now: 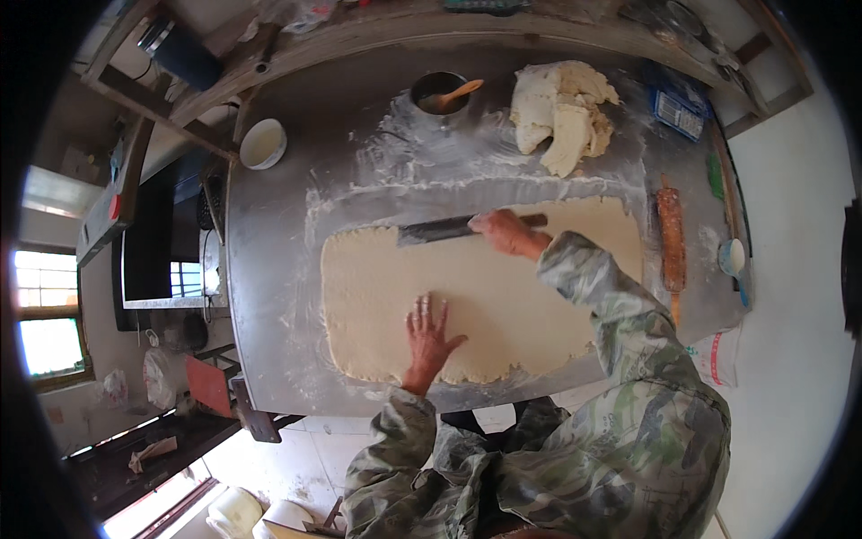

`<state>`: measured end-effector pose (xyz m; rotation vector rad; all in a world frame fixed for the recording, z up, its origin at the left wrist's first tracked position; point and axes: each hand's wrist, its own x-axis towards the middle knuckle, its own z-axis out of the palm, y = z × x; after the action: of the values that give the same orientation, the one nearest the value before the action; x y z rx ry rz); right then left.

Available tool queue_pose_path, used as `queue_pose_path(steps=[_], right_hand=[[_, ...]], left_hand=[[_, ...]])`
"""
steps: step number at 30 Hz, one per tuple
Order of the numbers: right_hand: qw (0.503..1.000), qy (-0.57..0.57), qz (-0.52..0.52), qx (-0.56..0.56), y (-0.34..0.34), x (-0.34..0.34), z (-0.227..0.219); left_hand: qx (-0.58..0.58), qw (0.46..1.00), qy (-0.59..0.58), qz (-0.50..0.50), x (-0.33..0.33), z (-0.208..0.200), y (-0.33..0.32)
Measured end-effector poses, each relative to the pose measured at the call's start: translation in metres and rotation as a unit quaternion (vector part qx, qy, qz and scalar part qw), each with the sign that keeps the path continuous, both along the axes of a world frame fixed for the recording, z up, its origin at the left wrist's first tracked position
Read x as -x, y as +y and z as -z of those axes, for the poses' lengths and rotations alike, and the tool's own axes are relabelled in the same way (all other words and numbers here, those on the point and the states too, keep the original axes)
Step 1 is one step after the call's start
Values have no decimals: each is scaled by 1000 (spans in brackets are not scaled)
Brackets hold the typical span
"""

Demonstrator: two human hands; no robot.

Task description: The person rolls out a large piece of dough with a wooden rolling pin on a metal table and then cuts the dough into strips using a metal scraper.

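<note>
A large rolled-out sheet of dough (503, 305) covers the front middle of the metal table, its edges ragged at the front and right. My left hand (428, 343) lies flat on it near the front edge, fingers spread, with flour on the fingertips. Along the sheet's far edge, my right hand (508, 233) grips a long, dark, flat-bladed knife (435, 232). Its blade points left and lies at the dough's border; the handle end sticks out to the right of my fist. Behind it sits a torn lump of dough (564, 112).
A dark pot (438, 93) with a wooden-handled utensil stands at the back amid scattered flour. A white bowl (263, 144) sits at the far left corner. To the right are a rolling pin (671, 238), a small cup (732, 257) and a blue package (677, 113). A wooden shelf (395, 47) borders the back.
</note>
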<state>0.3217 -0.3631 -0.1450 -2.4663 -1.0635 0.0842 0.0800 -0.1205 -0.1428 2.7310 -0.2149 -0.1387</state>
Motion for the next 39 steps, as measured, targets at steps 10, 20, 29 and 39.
queue_pose_path(steps=[10,20,29,39], right_hand=[[1000,-25,5,4,-106,-24,-5],[999,-36,15,31,-151,-45,-34],[999,-14,22,33,-199,-32,-17],[993,40,68,90,-240,-5,-29]], left_hand=[[-53,998,5,-14,4,19,-92],[-52,998,14,-8,0,13,-148],[-46,999,4,-12,-6,12,-172],[-23,1000,-17,5,-9,14,-205]])
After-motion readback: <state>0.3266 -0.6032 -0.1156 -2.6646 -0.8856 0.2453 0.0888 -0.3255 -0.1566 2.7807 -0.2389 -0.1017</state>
